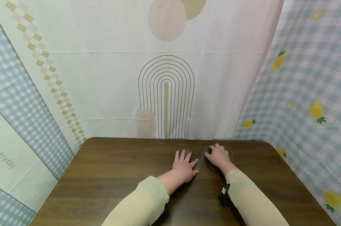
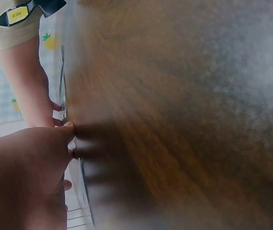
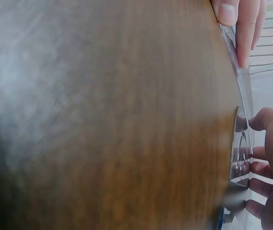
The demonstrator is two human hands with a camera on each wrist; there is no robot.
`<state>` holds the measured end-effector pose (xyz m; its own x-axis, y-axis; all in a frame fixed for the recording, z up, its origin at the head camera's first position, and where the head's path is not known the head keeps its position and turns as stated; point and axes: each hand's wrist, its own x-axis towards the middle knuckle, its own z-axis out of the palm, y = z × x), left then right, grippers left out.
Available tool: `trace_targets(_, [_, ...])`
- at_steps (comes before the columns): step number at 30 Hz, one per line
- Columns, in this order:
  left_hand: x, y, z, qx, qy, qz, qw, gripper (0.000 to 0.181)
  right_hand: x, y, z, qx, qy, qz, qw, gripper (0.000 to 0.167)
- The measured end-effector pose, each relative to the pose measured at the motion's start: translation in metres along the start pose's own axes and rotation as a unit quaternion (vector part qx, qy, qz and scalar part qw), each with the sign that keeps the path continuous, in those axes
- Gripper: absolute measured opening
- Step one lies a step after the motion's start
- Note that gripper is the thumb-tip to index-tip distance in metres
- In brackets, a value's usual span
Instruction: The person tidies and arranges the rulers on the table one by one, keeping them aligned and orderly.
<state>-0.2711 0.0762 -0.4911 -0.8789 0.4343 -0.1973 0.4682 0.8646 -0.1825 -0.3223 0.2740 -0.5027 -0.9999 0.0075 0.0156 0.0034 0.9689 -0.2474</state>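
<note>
The clear flat strip (image 1: pixel 202 160) lies on the table (image 1: pixel 116 175) at nine o'clock from the right hand (image 1: pixel 219 157), slanting toward one, and with the left hand (image 1: pixel 184 167) spread wide and the right's fingers loosely bent, both merely touching it, uneven pressure could swivel it sideways.

Brown woodgrain tabletop (image 1: pixel 108 179), kinda greyish see-through straight strip (image 1: pixel 202 159), pale cream sleeves (image 1: pixel 138 202), plus blue-and-white gingham fruit-print cloth (image 1: pixel 297 81)
</note>
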Motion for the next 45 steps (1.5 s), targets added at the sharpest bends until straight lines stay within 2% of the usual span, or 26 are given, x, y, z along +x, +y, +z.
trace_targets(11, [0.002, 0.0, 0.002, -0.006, -0.008, 0.003, 0.9999, 0.063, -0.001, 0.0, -0.002, 0.036, -0.002, 0.014, 0.9993, 0.052])
trace_targets(18, [-0.001, -0.001, -0.001, -0.006, 0.006, 0.003, 1.0, 0.064, 0.001, -0.001, -0.009, 0.098, 0.005, 0.021, 0.995, 0.046])
trace_targets(24, [-0.001, -0.001, -0.001, -0.01, 0.003, 0.001, 0.9999, 0.067, 0.003, -0.002, -0.01, 0.14, 0.019, 0.017, 0.9899, 0.043])
trace_targets(41, [0.003, -0.003, 0.002, -0.022, 0.019, -0.005, 0.9996, 0.071, 0.005, -0.008, -0.009, 0.257, 0.055, 0.019, 0.9646, 0.038])
trace_targets(45, [0.002, -0.002, 0.001, -0.026, 0.019, -0.009, 0.9995, 0.073, 0.004, -0.011, -0.01, 0.308, 0.046, 0.027, 0.9501, 0.04])
